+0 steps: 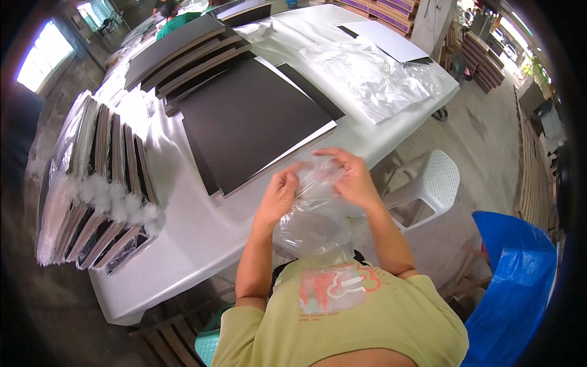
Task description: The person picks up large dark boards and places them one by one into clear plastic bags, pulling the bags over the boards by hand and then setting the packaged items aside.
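In front of my chest I hold a clear plastic bag (315, 229) that hangs crumpled past the table's near edge. My left hand (283, 191) is closed, pinching the bag's upper left side. Closed on its upper right side is my right hand (350, 177), with the fingers bent over the film and slightly blurred. Just beyond both hands, a large black board (251, 119) lies flat on the table, with white and black sheets showing from under its edges.
The white table (177, 260) carries wrapped board bundles (101, 196) at left, a stack of dark boards (183, 52) behind, and loose plastic film (373, 73) at far right. A grey stool (431, 183) and blue tarp (513, 287) stand to my right. A person in green (174, 24) is far off.
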Tool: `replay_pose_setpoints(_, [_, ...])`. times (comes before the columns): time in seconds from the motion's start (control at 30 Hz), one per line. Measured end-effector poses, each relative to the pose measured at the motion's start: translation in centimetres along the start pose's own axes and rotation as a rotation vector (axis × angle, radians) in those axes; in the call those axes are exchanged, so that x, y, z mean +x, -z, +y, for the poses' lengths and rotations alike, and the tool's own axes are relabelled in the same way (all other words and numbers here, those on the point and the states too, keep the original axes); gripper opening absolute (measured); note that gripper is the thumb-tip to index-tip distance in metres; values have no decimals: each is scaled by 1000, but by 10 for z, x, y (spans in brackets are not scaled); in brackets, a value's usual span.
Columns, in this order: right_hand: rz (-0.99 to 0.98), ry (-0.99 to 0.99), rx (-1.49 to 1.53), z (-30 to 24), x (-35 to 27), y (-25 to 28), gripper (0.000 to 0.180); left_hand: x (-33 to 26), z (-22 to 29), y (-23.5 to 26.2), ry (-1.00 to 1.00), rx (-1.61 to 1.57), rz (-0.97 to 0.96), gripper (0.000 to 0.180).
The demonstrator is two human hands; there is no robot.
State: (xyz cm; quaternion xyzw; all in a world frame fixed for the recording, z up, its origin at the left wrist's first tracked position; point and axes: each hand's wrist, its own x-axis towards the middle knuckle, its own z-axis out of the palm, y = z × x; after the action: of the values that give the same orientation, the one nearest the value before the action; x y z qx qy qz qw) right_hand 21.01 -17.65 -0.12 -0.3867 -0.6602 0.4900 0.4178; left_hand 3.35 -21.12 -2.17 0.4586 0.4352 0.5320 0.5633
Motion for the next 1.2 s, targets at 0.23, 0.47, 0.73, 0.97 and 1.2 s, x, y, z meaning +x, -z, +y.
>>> replay_pose_setpoints(0.23, [267,-45,363,11,19,6,16,-8,22,25,148,291,-105,53])
replay_pose_setpoints(0.47, [92,-94,297,2,25,-23,10,4,21,-8,-535,531,264,39])
replay_pose_setpoints(0.73, [141,-162,623,33,16,-28,16,10,0,-22,-166,238,346,14])
replay_pose_setpoints(0.97, [-92,-186,810,36,2,-4,20,10,-8,-20,-40,-202,192,19])
replay_pose_setpoints(1.2, [390,-277,805,5,17,49,24,-41,4,17,183,101,-631,35])
